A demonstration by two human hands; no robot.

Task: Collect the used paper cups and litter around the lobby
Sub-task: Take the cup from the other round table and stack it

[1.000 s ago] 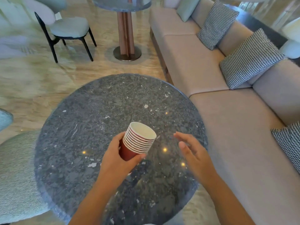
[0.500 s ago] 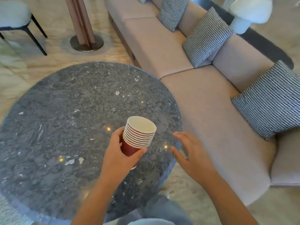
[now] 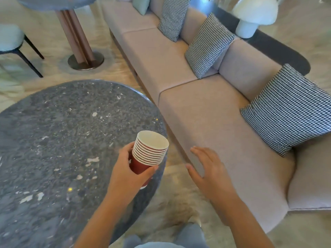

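While the left hand [image 3: 125, 169] keeps its fingers and thumb curled round the stack of red paper cups with white rims [image 3: 150, 151], the view has swung to the right compared with a second ago. The round dark speckled stone desk [image 3: 62, 140] now lies to the left, and the long beige sofa [image 3: 206, 113] fills the middle. The stack is held tilted in the air above the right edge of the desk, not resting on it. The right hand [image 3: 209, 169] holds nothing, its fingers straight and a little spread. Earlier it hung over the desk; now it hangs beyond the edge, near the front of the sofa seat. I judge that the person is leaving this desk to search for more cups elsewhere.

Black-and-white checked cushions [image 3: 290, 108] lean on the sofa, and a white mushroom-shaped lamp [image 3: 254, 13] stands behind it. Farther away, on the pale marble floor [image 3: 44, 56], there are a second table with a brown pedestal [image 3: 78, 36] and a pale chair with dark legs [image 3: 10, 38].
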